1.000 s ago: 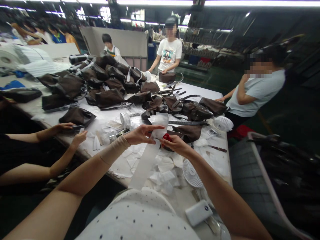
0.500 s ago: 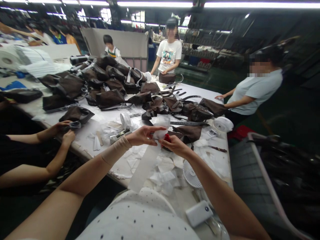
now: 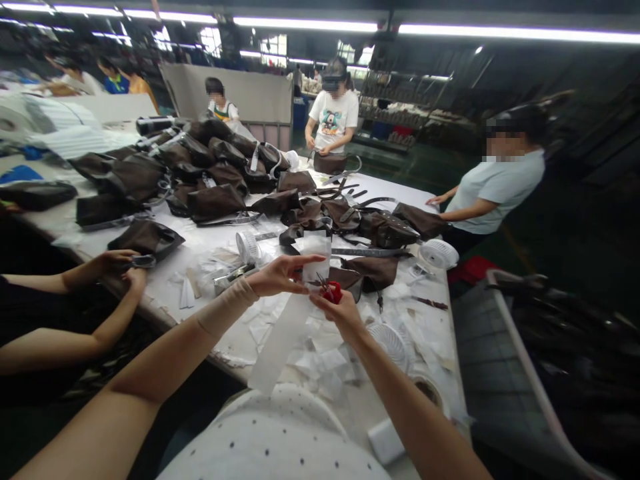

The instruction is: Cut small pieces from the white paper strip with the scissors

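My left hand point(image 3: 279, 275) pinches a long translucent white strip point(image 3: 281, 343). Its upper end stands above my fingers, and the lower length hangs toward my lap. In my right hand point(image 3: 344, 312) is a small pair of scissors point(image 3: 331, 291) with red handles. The blades point up and left, close to the strip beside my left fingertips. Whether they touch the strip I cannot tell. Beyond my hands lies a dark brown bag point(image 3: 373, 272) on the white table point(image 3: 167, 310).
Brown bags point(image 3: 217, 200) are heaped across the table. Small white fans point(image 3: 438, 254) and scraps of clear film point(image 3: 325, 363) lie around my hands. A grey bin point(image 3: 500, 360) stands at the right. Co-workers are at the left, back and right; one's hands point(image 3: 131, 267) are nearby.
My right hand has drawn slightly down, and the scissors' blades now show clear of the strip's upper part. The view has shifted a little. The co-worker at the back has raised one hand.
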Demonstrator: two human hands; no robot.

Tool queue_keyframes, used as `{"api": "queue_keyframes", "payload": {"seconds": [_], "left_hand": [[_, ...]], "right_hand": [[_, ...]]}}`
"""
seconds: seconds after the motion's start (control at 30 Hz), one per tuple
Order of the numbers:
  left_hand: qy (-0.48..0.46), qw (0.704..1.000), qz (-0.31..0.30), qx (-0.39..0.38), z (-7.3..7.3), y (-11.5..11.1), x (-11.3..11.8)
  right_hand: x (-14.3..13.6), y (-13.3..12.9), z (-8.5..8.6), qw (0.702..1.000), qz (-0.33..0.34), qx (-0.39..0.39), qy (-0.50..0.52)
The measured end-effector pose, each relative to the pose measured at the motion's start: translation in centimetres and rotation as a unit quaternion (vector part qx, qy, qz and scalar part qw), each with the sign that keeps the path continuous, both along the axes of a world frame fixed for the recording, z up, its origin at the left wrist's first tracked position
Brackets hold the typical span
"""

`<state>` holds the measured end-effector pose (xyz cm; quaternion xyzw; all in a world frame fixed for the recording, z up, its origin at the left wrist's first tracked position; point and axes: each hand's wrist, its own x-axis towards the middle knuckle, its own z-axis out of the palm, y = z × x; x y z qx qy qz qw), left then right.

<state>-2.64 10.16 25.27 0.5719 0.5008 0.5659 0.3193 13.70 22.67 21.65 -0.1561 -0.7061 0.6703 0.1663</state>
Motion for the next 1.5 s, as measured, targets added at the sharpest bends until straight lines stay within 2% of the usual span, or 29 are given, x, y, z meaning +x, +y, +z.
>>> {"api": "queue_keyframes", "payload": {"seconds": [0.1,0.17,0.27,0.37,0.53,0.67,0.73,0.83,0.93,1.03,1.1,1.23,1.4,1.5], "left_hand": [[0.049,0.999,0.020,0.006,0.3,-0.1,0.0],[0.112,0.992,0.057,0.011,0.4,-0.4,-0.1],[0.197,0.974,0.105,0.019,0.4,-0.6,0.0],[0.224,0.969,0.094,0.040,0.1,-0.4,0.6],[0.211,0.969,0.084,0.093,-0.3,0.0,1.4],[0.237,0.964,0.082,0.086,-0.2,-0.4,1.8],[0.250,0.963,0.079,0.066,-0.6,-0.5,1.8],[0.239,0.965,0.095,0.043,-2.1,-0.2,1.2],[0.178,0.971,0.149,0.049,-3.4,0.0,1.4],[0.060,0.975,0.211,0.045,-3.3,-0.3,2.8],[-0.004,0.973,0.223,0.057,-2.7,-0.5,3.6],[-0.059,0.976,0.197,0.068,-1.4,-0.6,3.7],[0.004,0.991,0.127,0.037,-0.7,-0.5,2.8],[0.052,0.992,0.108,0.034,-0.4,-0.1,2.5]], "right_hand": [[0.2,-0.8,0.3,0.995,-0.050,0.006,0.081],[0.4,-0.1,1.6,0.988,-0.073,0.037,0.131],[0.2,1.8,4.1,0.983,-0.082,0.063,0.153],[-1.1,3.1,5.5,0.985,-0.078,0.055,0.146],[-2.9,3.4,4.8,0.992,-0.076,-0.009,0.096],[-2.5,3.1,4.7,0.989,-0.014,-0.143,0.038],[-2.4,2.8,4.8,0.984,-0.004,-0.174,0.033],[-3.2,2.8,4.6,0.985,-0.073,-0.141,0.061],[-4.1,2.9,4.5,0.979,-0.127,-0.123,0.096],[-4.3,2.9,4.9,0.978,-0.135,-0.097,0.127],[-4.2,3.0,5.2,0.978,-0.133,-0.071,0.143],[-4.2,3.3,5.6,0.977,-0.126,-0.043,0.165],[-4.5,3.5,5.3,0.980,-0.126,-0.002,0.151],[-4.7,3.5,5.2,0.984,-0.126,0.000,0.127]]}}
